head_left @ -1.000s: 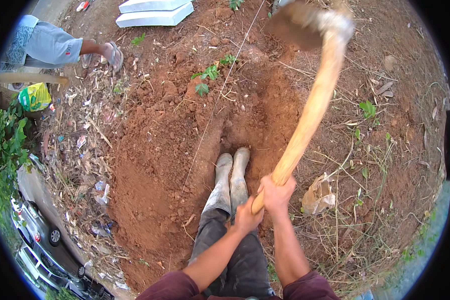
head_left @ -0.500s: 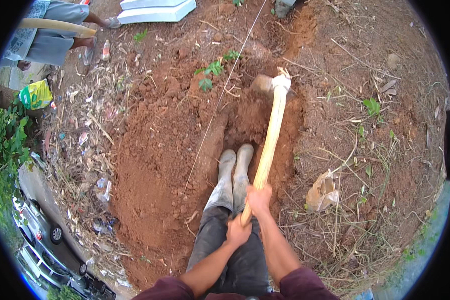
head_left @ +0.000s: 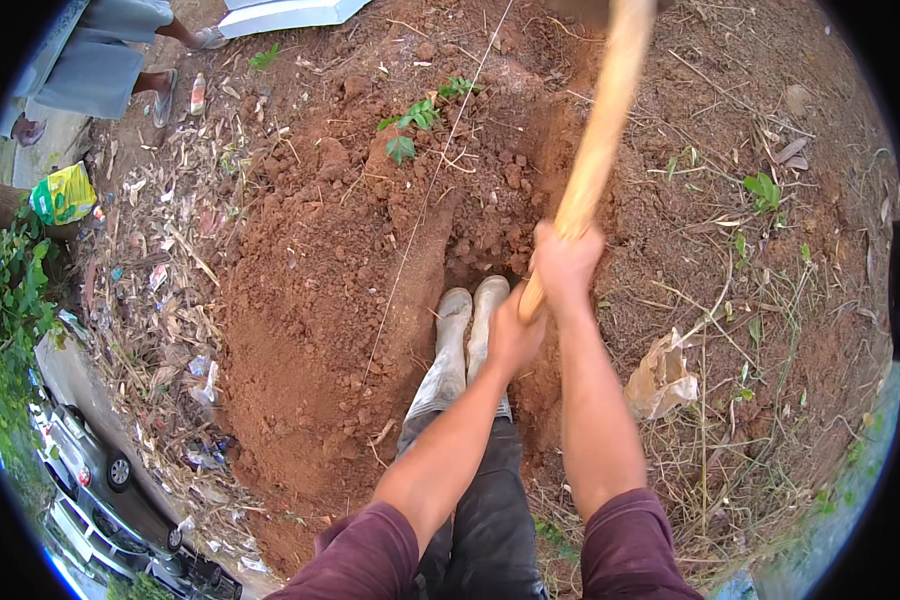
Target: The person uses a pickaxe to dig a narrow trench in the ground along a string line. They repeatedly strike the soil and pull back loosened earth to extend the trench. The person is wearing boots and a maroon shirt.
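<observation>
Both my hands are wrapped round the pale wooden handle of a hoe [head_left: 605, 130]. My left hand [head_left: 517, 333] grips the lower end, close above my boots. Just above it, my right hand [head_left: 567, 262] holds the shaft. The handle slants up and to the right, and its blurred head reaches the top edge, mostly cut off. Below it is a dug trench [head_left: 485, 240] of red-brown soil, where my pale muddy boots [head_left: 470, 310] stand side by side.
Loose red soil [head_left: 300, 370] is heaped left of the trench, crossed by a taut string [head_left: 410, 235]. A crumpled brown paper bag [head_left: 660, 380] lies right. Another person's legs [head_left: 90, 75] are at upper left, near a plastic bottle [head_left: 198, 94]. Parked cars [head_left: 100, 480] stand at lower left.
My hands have risen away from my body with the hoe. Its head has lifted from the trench to the top edge of the view.
</observation>
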`<state>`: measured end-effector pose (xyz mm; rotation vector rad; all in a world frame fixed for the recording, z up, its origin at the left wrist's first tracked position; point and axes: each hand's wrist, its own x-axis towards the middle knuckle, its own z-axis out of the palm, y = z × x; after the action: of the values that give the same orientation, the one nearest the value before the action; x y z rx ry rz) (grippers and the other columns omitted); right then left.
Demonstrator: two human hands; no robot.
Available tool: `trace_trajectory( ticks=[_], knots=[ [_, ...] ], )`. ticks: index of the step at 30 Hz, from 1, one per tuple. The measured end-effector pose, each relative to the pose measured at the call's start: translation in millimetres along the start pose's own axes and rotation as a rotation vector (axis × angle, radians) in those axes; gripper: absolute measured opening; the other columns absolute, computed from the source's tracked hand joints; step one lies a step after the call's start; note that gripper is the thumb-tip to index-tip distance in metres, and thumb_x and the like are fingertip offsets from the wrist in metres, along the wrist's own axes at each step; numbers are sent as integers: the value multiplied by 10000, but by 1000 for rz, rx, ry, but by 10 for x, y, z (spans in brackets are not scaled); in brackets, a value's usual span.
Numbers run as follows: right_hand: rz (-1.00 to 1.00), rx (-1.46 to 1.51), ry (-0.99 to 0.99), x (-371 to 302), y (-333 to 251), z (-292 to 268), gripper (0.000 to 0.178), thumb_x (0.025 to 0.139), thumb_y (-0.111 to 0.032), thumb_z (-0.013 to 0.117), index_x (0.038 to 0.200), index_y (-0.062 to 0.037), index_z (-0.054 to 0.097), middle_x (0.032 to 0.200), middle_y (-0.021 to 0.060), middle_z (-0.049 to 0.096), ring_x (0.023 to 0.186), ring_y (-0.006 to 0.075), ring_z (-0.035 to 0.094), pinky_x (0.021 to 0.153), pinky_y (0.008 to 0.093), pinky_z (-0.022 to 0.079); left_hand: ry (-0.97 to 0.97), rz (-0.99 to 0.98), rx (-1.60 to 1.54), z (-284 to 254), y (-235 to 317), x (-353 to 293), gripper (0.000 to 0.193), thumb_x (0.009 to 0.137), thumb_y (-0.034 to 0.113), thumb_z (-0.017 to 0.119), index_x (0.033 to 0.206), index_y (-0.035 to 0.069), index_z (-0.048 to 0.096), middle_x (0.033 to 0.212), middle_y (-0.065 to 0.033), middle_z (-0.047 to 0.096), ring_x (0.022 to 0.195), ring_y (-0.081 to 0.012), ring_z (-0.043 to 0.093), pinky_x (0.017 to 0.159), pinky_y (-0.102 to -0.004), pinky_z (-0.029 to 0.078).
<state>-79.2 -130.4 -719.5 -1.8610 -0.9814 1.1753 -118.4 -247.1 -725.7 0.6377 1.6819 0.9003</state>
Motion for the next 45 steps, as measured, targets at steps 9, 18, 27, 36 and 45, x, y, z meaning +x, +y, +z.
trace_trajectory(
  ticks=[9,18,27,36,45],
  knots=[
    [326,-292,-130,-2249,78,-884,296,728,-84,724,989,40,661,811,158,692,777,262,709,743,403,563,-13,-236,137,-522,-628,-2921,342,813,161,767,1112,15,691,842,-251,723,836,-423,738,750,-474,587],
    [-429,248,-10,378,-1573,86,106,847,56,629,830,-15,553,614,60,590,478,149,583,438,309,485,52,462,61,-81,1066,967,152,852,43,709,914,14,574,768,-233,672,678,-356,705,617,-398,523],
    [439,79,-96,-541,19,-312,93,819,-21,648,854,17,570,620,78,566,437,184,559,393,349,482,-123,-321,272,-257,-126,-998,302,846,177,716,1107,52,630,961,-314,698,979,-499,671,821,-545,545],
    [-205,230,-20,67,-1318,-441,104,854,83,609,904,10,553,661,82,605,502,162,605,463,307,513,-27,416,63,129,754,319,207,818,60,727,939,54,559,783,-232,657,752,-451,674,639,-492,527],
    [364,-151,-95,638,140,-56,124,849,-69,664,827,29,591,593,74,568,432,205,580,401,384,476,-43,-193,224,308,72,72,256,852,125,690,1079,26,625,958,-293,707,975,-491,674,787,-534,542]
  ],
)
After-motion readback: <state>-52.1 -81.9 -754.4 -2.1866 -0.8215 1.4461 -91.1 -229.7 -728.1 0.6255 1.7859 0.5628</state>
